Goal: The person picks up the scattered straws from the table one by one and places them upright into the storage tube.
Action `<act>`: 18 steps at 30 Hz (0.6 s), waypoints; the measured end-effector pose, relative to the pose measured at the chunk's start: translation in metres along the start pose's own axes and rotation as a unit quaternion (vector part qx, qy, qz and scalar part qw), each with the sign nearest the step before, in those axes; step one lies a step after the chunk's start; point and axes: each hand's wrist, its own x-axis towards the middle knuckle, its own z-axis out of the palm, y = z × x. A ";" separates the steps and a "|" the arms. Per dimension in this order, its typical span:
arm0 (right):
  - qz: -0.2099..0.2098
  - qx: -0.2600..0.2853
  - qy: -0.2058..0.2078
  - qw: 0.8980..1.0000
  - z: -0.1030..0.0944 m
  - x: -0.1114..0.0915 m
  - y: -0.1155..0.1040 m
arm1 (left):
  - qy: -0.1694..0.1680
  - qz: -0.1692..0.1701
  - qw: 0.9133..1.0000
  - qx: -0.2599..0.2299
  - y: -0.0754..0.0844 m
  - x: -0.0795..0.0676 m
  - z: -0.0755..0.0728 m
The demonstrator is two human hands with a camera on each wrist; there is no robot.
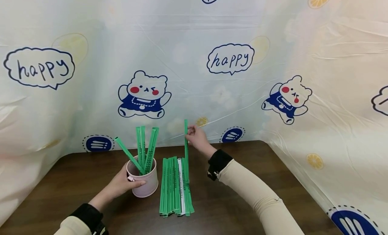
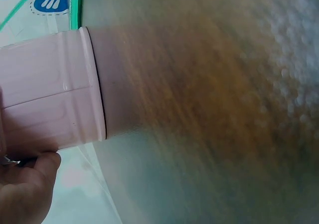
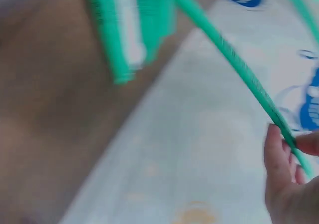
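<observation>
Fingers (image 3: 277, 157) of right hand (image 1: 198, 139) pinch green strip (image 1: 186, 150); left hand (image 1: 121, 182) grips cup (image 1: 148, 187).

I count my one left hand (image 1: 120, 183) and one right hand (image 1: 197, 138); one pink bucket (image 1: 147, 187) with at least four green strips (image 1: 138, 140) inside; one lifted green strip (image 1: 186, 154); one pile (image 1: 173, 184), having one white strip (image 1: 182, 189) and many green ones (image 1: 165, 191), too overlapped for exact counting.

Metal-looking bucket (image 1: 148, 186), smooth strips (image 1: 172, 187), wood-grain tabletop (image 1: 230, 204), creased plastic-looking sheet (image 1: 188, 36)
</observation>
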 end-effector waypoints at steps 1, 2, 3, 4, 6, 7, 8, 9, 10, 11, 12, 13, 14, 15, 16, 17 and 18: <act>-0.014 0.023 0.006 1.000 -0.001 0.000 -0.009 | 0.001 0.001 1.000 -0.001 0.000 0.000 0.000; -0.028 0.047 0.011 0.998 -0.001 0.001 -0.018 | 0.001 0.001 1.000 -0.001 0.000 0.000 0.000; -0.038 0.069 0.015 0.997 -0.002 0.001 -0.026 | 0.001 0.000 1.000 -0.002 0.000 0.000 0.000; -0.047 0.093 0.020 0.994 -0.002 0.001 -0.035 | 0.001 0.001 1.000 -0.002 -0.001 0.000 0.000; -0.061 0.143 0.031 0.987 0.000 0.001 -0.050 | 0.003 0.000 1.000 0.000 -0.001 0.000 0.000; -0.066 0.165 0.036 0.983 0.003 0.001 -0.057 | 0.005 0.001 1.000 0.000 -0.002 0.000 0.000; -0.071 0.184 0.040 0.980 0.005 0.000 -0.063 | 0.005 0.003 1.000 0.001 -0.002 -0.001 0.000; -0.075 0.198 0.044 0.976 0.009 -0.001 -0.069 | 0.006 0.006 1.000 0.000 -0.003 -0.001 0.001; -0.080 0.210 0.048 0.973 0.013 -0.002 -0.074 | 0.006 0.011 1.000 0.001 -0.003 -0.001 0.001; -0.086 0.215 0.051 0.971 0.018 -0.002 -0.078 | 0.008 0.013 1.000 0.002 -0.003 -0.001 0.002; -0.092 0.218 0.051 0.970 0.024 -0.003 -0.081 | 0.009 0.016 1.000 0.001 -0.004 -0.001 0.002; -0.099 0.215 0.049 0.970 0.029 -0.005 -0.082 | 0.010 0.018 1.000 0.000 -0.004 0.000 0.002; -0.105 0.209 0.044 0.971 0.035 -0.006 -0.083 | 0.009 0.020 1.000 -0.001 -0.003 0.000 0.002; -0.112 0.196 0.038 0.974 0.041 -0.007 -0.083 | 0.010 0.020 1.000 -0.002 -0.003 0.001 0.002; -0.119 0.179 0.031 0.976 0.048 -0.009 -0.081 | 0.011 0.019 1.000 -0.002 -0.003 0.000 0.002; -0.125 0.157 0.024 0.979 0.054 -0.011 -0.079 | 0.012 0.018 1.000 -0.004 -0.003 0.000 0.002; -0.129 0.135 0.017 0.982 0.060 -0.014 -0.075 | 0.012 0.020 1.000 -0.005 -0.003 -0.001 0.002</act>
